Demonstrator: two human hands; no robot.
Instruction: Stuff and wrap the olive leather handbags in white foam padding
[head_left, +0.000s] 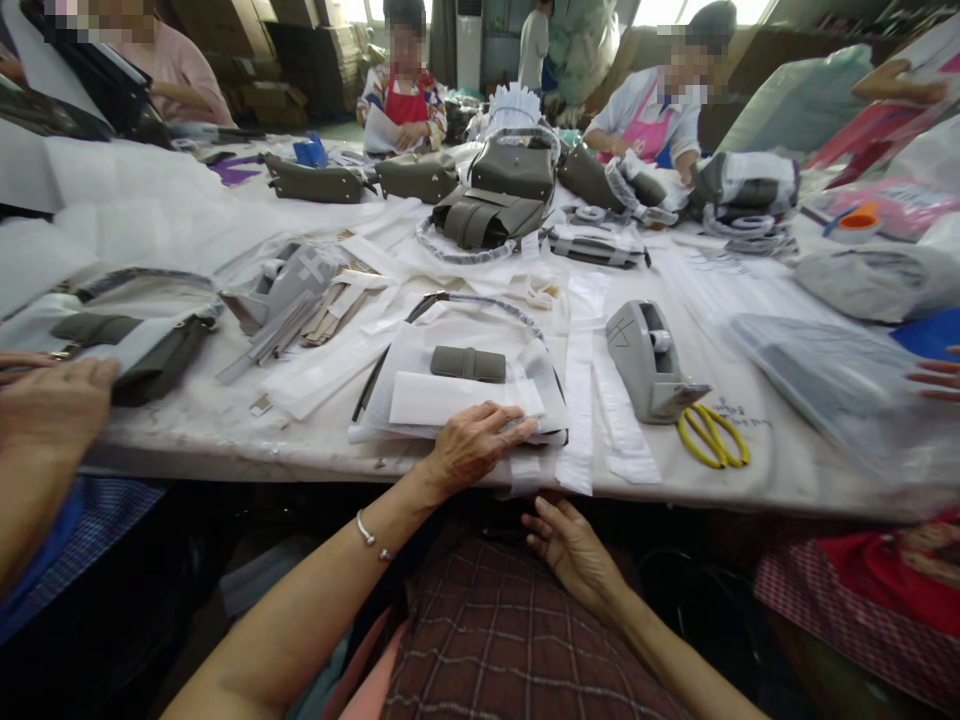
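An olive-green handbag lies in front of me, partly wrapped in white paper, its wrapped handle arching to the back. A folded white paper strip lies across its front. My left hand rests on the strip and the bag's lower edge, fingers stretched out. Below the table's front edge is my right hand, fingers apart and loosely bent, with nothing visible in it. Just above it, a piece of clear tape hangs over the edge. White foam strips lie right of the bag.
A grey tape dispenser and yellow-handled scissors are at right. Another tape dispenser and cardboard strips lie at left. A co-worker's hand touches another bag. Several bags and people occupy the far side.
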